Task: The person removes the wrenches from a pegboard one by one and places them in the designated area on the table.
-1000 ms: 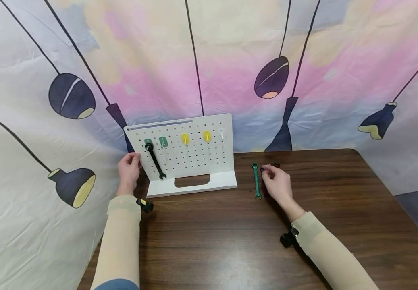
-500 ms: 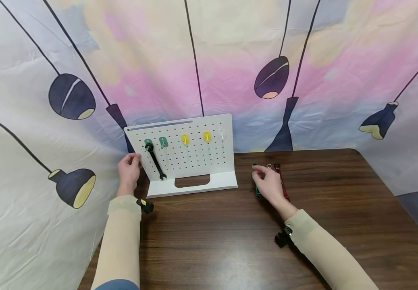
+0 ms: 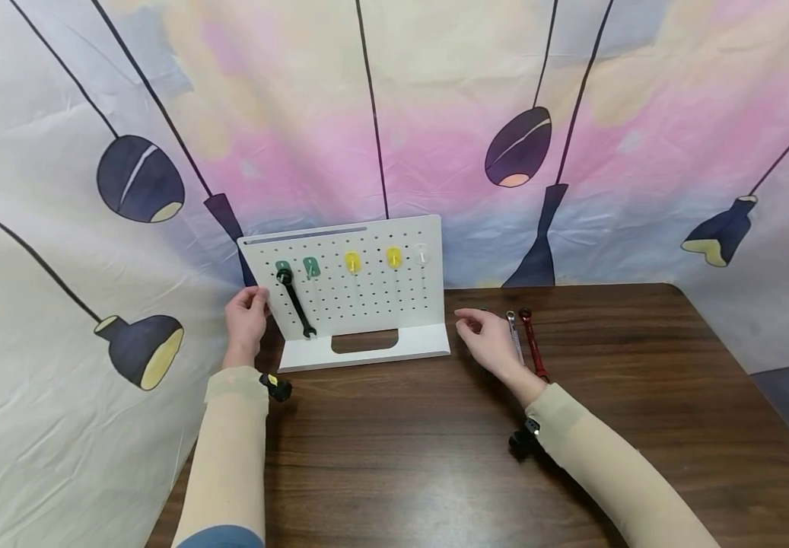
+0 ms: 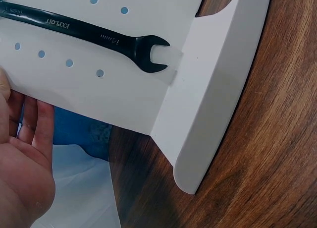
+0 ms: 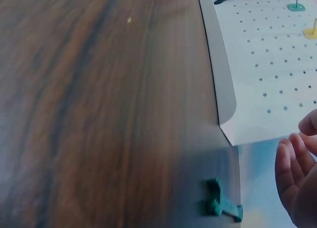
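My left hand (image 3: 246, 326) grips the left edge of a white pegboard (image 3: 380, 297), thumb in front. A black combination wrench (image 3: 296, 304) hangs there from the leftmost green hook; its open jaw end, near the base ledge, shows in the left wrist view. My right hand (image 3: 490, 342) is just right of the board, fingers loosely bent, holding nothing. Below it in the right wrist view lies a green wrench (image 5: 220, 203), mostly hidden by the hand in the head view. A silver wrench (image 3: 513, 335) and a red wrench (image 3: 533, 342) lie to the right.
Along the board run a second green hook (image 3: 311, 266), two yellow hooks (image 3: 352, 262) and a clear hook (image 3: 422, 255), all bare. The board stands at the back of a brown wooden table (image 3: 394, 449). A cloth printed with lamps (image 3: 298, 114) hangs behind.
My right hand has moved left from the silver wrench, over the green wrench and towards the board. The silver and red wrenches have come into view. My left hand has stayed at the board's edge.
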A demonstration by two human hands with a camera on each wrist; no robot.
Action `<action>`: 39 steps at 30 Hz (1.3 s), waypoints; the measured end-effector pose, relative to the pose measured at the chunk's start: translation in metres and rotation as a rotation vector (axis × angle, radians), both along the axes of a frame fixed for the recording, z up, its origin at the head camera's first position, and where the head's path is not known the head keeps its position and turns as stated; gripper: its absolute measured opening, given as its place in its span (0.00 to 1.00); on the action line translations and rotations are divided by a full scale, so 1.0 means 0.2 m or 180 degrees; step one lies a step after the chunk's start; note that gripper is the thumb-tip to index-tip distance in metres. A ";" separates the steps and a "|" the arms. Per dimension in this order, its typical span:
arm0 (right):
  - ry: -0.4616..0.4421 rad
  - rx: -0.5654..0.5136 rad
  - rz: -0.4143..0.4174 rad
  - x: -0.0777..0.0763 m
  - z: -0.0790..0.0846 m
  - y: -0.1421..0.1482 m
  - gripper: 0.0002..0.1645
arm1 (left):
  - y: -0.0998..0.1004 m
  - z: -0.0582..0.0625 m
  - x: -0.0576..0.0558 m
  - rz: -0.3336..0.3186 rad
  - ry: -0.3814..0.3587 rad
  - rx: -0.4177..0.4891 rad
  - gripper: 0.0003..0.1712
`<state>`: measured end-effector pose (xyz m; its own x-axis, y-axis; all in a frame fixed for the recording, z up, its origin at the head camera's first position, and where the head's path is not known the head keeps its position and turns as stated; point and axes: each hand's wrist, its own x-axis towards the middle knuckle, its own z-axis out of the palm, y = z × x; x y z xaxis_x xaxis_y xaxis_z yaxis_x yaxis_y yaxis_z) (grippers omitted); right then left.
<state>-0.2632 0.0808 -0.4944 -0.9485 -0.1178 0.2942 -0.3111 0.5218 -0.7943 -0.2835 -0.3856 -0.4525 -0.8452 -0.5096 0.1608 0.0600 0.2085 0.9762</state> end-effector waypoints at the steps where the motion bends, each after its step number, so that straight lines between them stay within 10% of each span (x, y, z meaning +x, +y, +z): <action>1: -0.0011 -0.0022 0.0042 -0.01 0.00 -0.01 0.18 | 0.00 0.00 0.00 0.0000 0.0024 -0.0006 0.09; 39: -0.0206 -0.0622 0.0698 -0.09 0.07 -0.67 0.17 | -0.02 0.00 0.00 -0.0091 0.0144 -0.0032 0.11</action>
